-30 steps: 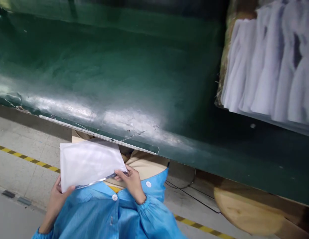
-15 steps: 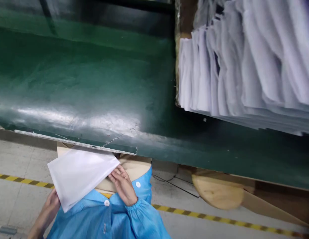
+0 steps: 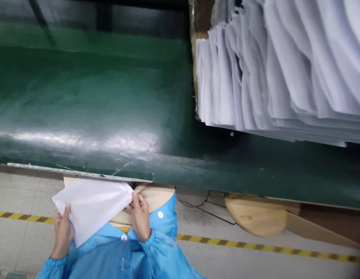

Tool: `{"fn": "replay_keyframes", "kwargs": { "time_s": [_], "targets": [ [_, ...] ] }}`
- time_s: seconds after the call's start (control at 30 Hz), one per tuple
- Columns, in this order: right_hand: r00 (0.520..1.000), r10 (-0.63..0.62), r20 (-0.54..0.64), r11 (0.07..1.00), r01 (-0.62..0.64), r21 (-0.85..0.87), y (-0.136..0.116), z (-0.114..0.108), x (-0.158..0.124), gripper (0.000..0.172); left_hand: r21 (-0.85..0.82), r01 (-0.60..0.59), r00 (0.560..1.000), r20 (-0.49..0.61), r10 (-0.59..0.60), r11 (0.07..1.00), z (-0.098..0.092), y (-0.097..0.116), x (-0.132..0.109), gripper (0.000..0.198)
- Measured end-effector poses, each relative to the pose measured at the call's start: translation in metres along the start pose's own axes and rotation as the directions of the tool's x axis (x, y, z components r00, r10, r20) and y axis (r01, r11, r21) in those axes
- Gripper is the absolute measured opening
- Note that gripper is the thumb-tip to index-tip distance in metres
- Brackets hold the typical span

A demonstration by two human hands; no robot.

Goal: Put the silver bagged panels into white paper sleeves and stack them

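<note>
A flat white bag point(image 3: 94, 205), thin and slightly see-through, lies over my lap just below the edge of the green table. My left hand point(image 3: 63, 231) grips its left edge, thumb on top and fingers underneath. At the right corner, my right hand point(image 3: 141, 215) pinches the bag between thumb and fingers. Small creases run from that corner across the surface. The far edge of the bag reaches close to the table edge.
A cardboard box point(image 3: 193, 58) packed with white bags point(image 3: 244, 77) stands on the green table point(image 3: 110, 100) at the right. Below the table are a round wooden stool seat point(image 3: 257, 215), black cables point(image 3: 209, 211) and yellow-black floor tape point(image 3: 226, 242).
My left thumb has come up over the bag's left edge, and that hand shows more fully. My right fingers have closed tighter on the corner. The view has shifted slightly right.
</note>
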State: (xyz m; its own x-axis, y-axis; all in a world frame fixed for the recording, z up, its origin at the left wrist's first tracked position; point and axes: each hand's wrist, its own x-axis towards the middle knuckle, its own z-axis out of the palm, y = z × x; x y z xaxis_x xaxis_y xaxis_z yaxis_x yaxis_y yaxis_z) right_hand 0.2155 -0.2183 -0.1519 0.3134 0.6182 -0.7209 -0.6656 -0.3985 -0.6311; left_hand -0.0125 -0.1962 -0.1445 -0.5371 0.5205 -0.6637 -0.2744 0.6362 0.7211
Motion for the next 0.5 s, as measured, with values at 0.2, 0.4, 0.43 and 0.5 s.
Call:
{"fn": "replay_keyframes", "kwargs": {
  "time_s": [0.2, 0.4, 0.43, 0.5],
  "targets": [
    [0.998, 0.059, 0.024, 0.997, -0.058, -0.043, 0.008, -0.010, -0.003, 0.029, 0.099, 0.162, 0.979, 0.107, -0.173, 0.982, -0.025, 0.016, 0.004, 0.018],
    [0.918, 0.190, 0.348, 0.945, -0.075, -0.319, -0.017, -0.004, 0.043, 0.039, 0.124, 0.223, 0.945, 0.217, -0.245, 0.967, -0.054, 0.031, 0.002, 0.032],
    [0.888, 0.222, 0.402, 0.927, -0.064, -0.371, -0.022, 0.001, 0.049, 0.036, 0.115, 0.220, 0.944, 0.225, -0.241, 0.969, -0.059, 0.031, 0.000, 0.035],
    [0.854, 0.240, 0.461, 0.898, -0.016, -0.439, -0.031, 0.016, 0.050, 0.031, 0.104, 0.220, 0.943, 0.231, -0.239, 0.970, -0.074, 0.032, -0.003, 0.042]
  ]
}}
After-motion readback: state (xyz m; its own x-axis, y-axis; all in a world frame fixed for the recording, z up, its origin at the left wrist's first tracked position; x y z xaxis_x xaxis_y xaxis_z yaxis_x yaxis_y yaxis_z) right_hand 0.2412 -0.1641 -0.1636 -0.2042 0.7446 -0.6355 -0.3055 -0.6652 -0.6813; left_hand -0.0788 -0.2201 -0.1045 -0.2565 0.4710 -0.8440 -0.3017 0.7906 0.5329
